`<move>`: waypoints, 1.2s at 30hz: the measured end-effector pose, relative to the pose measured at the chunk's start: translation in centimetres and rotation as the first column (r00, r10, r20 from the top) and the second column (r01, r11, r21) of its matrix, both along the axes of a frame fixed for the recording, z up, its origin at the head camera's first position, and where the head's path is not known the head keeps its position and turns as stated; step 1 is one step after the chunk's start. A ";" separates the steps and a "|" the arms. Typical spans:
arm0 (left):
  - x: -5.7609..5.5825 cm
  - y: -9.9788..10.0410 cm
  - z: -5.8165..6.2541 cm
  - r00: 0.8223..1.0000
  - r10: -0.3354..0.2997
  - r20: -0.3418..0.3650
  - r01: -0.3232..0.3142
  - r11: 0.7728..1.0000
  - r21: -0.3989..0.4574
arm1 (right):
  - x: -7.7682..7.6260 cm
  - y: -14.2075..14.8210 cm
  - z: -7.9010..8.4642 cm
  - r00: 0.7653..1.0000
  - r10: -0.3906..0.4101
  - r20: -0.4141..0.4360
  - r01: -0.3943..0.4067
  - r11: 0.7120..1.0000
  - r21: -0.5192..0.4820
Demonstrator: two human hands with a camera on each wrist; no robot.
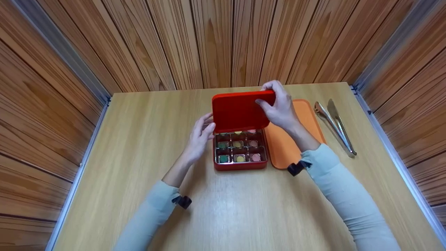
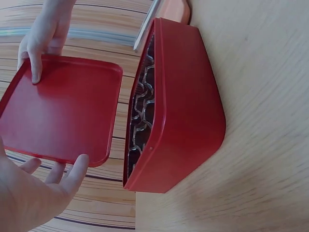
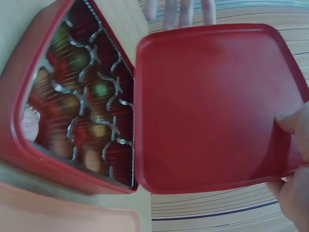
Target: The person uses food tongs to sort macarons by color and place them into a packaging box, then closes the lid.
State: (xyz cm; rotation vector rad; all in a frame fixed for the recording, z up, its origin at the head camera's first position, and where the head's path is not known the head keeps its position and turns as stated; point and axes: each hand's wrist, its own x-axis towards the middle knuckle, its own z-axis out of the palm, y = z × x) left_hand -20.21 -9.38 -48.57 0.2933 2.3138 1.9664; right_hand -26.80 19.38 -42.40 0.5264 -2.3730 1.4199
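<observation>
A red box lid [image 1: 240,111] stands tilted up over the back of a red box [image 1: 240,166]. My right hand [image 1: 280,108] grips the lid by its upper right corner, thumb on the inner face and fingers behind. My left hand [image 1: 200,136] is at the lid's left edge with its fingers fairly straight; whether they touch the rim is hard to tell. Inside the box, a clear divided insert [image 3: 79,99] holds small round pieces in columns of green [image 1: 223,159], yellow [image 1: 240,158] and pink [image 1: 256,157]. The lid hides the back compartments in the head view.
An orange tray [image 1: 282,150] lies right of the box, partly under my right forearm. Farther right, metal tongs [image 1: 336,122] rest on the wooden table [image 1: 146,139]. Wood-panelled walls [image 1: 212,42] enclose the back and sides.
</observation>
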 end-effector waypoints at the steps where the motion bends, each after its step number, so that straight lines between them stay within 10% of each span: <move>1: 0.0 0.0 0.1 1.000 -0.004 0.000 0.004 1.000 0.000 | 0.2 0.0 -0.1 0.999 0.001 -0.034 -0.001 1.000 0.004; 10: -0.3 0.2 0.5 0.999 -0.032 0.009 0.032 0.999 0.035 | 1.1 -0.1 -1.7 0.911 0.073 -0.407 -0.039 0.995 0.091; 22: -0.4 0.6 1.0 0.997 -0.062 0.044 0.059 0.996 0.060 | 2.0 -1.2 -2.9 0.782 0.221 -0.582 -0.145 0.974 0.176; 29: -0.3 0.8 0.6 0.997 -0.056 0.058 0.055 0.998 0.019 | 2.3 -1.3 -3.7 0.802 0.210 -0.559 -0.160 0.977 0.138; 36: -0.3 1.5 0.4 0.999 -0.008 0.038 0.008 1.000 0.003 | 2.9 -1.6 -4.6 0.884 0.132 -0.449 -0.155 0.988 -0.013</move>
